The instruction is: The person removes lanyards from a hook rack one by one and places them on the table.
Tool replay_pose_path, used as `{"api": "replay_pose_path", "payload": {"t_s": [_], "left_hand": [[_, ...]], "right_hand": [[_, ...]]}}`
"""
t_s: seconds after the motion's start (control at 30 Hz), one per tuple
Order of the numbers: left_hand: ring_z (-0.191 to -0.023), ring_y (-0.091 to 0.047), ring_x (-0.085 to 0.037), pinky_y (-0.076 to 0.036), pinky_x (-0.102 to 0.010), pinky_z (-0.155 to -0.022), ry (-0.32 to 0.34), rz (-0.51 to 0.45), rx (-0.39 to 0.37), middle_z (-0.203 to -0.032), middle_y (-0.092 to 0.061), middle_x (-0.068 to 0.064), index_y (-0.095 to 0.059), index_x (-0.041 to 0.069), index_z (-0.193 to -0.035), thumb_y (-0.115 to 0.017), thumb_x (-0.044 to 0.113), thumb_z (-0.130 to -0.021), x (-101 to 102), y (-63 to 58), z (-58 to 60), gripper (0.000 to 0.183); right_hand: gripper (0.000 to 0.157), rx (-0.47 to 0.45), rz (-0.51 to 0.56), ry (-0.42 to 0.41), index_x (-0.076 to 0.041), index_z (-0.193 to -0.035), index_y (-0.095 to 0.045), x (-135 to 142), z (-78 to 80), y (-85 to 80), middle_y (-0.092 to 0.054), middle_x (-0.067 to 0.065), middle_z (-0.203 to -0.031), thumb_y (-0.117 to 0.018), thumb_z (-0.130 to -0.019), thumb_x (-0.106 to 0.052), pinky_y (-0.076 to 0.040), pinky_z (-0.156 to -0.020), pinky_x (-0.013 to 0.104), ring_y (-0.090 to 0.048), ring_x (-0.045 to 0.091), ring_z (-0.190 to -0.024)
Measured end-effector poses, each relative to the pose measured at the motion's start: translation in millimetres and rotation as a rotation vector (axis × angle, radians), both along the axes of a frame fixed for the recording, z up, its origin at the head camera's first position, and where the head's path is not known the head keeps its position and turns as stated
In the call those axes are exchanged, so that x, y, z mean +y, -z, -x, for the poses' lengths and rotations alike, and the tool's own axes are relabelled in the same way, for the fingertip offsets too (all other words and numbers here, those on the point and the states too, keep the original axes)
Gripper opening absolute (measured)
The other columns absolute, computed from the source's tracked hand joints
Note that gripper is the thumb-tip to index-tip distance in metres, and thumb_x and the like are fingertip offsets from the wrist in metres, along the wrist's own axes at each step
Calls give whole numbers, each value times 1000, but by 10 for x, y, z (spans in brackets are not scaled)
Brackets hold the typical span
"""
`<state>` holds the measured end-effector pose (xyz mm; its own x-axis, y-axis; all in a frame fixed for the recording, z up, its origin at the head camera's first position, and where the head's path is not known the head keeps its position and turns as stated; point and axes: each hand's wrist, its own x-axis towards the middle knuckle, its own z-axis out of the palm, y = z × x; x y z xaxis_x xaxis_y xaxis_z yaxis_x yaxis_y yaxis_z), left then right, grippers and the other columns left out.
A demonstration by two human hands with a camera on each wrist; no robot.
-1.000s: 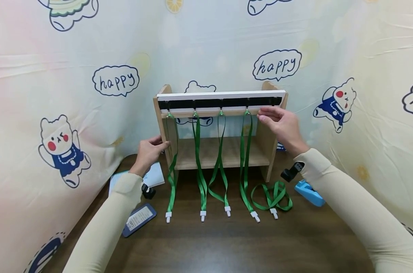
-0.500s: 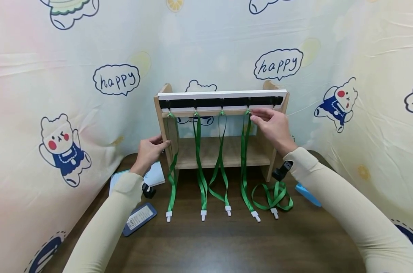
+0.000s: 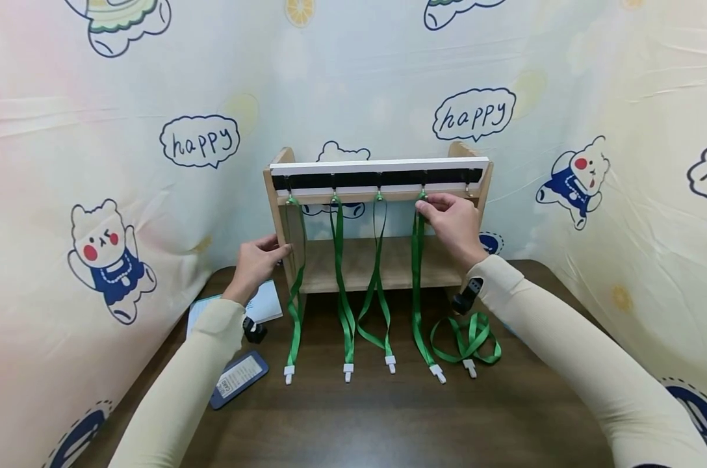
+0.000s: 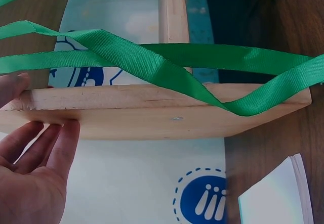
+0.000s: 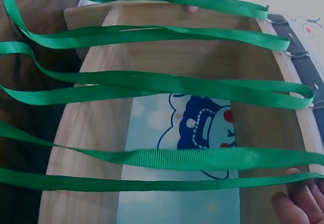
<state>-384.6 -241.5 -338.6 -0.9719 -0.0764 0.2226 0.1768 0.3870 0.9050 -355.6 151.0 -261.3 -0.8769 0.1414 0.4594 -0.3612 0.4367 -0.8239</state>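
Note:
A wooden rack with a shelf stands on the table; a black strip with small hooks runs along its white top bar. Several green lanyards hang from the hooks, white clips at their lower ends. My left hand grips the rack's left side panel, thumb on one face and fingers on the other. With thumb and fingers my right hand pinches the rightmost hanging lanyard just below its hook. In the right wrist view, those fingertips are beside the upper end of the strap.
Another green lanyard lies loosely coiled on the table at right. A blue card holder and a white notebook lie by my left forearm. Patterned cloth surrounds the table. The rightmost hook carries no lanyard.
My right hand has moved left from the rack's right end to the top of the rightmost hanging lanyard, whose two straps have come together. My left hand stays on the side panel.

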Motion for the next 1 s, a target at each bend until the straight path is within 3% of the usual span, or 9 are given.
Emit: {"api": "replay_pose_path", "payload": {"t_s": [0.23, 0.43, 0.6, 1.0], "left_hand": [[-128, -59, -26, -53, -45, -106, -4, -6, -6, -141, -64, -12, -57, 15, -145, -75, 45, -90, -14, -15, 7, 66], [-128, -59, -27, -51, -49, -108, -1, -15, -3, -141, -64, -13, -58, 13, -144, -75, 42, -91, -9, 14, 15, 63], [-129, -59, -28, -50, -50, -109, 8, -23, -12, -142, -63, -13, -57, 14, -145, -75, 43, -90, -8, 42, 16, 64], [-128, -60, -28, -51, -50, -107, 1, -13, -12, -141, -63, -13, -58, 14, -145, -75, 43, -90, -16, -1, 4, 64]], "right_hand": [[39, -10, 43, -8, -13, -116, -75, -82, 25, -29, -78, 8, -110, -73, -92, -44, -61, -89, 36, -76, 21, -100], [40, -13, 111, -66, -11, -108, -75, -147, 54, 34, -79, 8, -104, -73, -91, -47, -61, -90, 35, -78, 21, -94], [48, -23, 145, -67, -7, -105, -75, -191, 72, 57, -80, 8, -101, -69, -92, -53, -61, -92, 36, -78, 20, -92], [36, -49, 202, -91, -11, -105, -76, -193, 82, -9, -79, 9, -101, -63, -98, -43, -61, -90, 35, -78, 15, -88]]}}
